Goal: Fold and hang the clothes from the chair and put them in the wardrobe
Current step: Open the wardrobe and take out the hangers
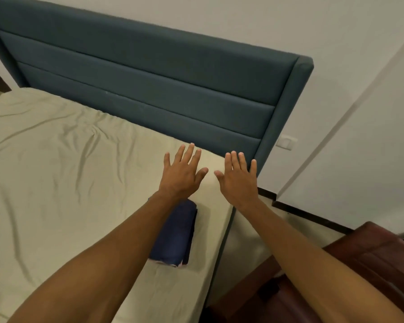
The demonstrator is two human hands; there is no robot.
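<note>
Bed (pixel 56 159), pale creased sheet, fills left; blue padded headboard (pixel 149 89) behind, white walls, dark wooden furniture (pixel 371 264) lower right. Folded navy garment (pixel 175 234) lies on bed near right edge, long axis running roughly toward headboard. Left hand (pixel 182 173) and right hand (pixel 238 180) both flat, fingers spread, holding nothing, out past garment. Garment sits back toward body, under left forearm; left hand nearer. Wardrobe, chair not in view.

Head view, looking down, close over bed (pixel 56 159)
</note>
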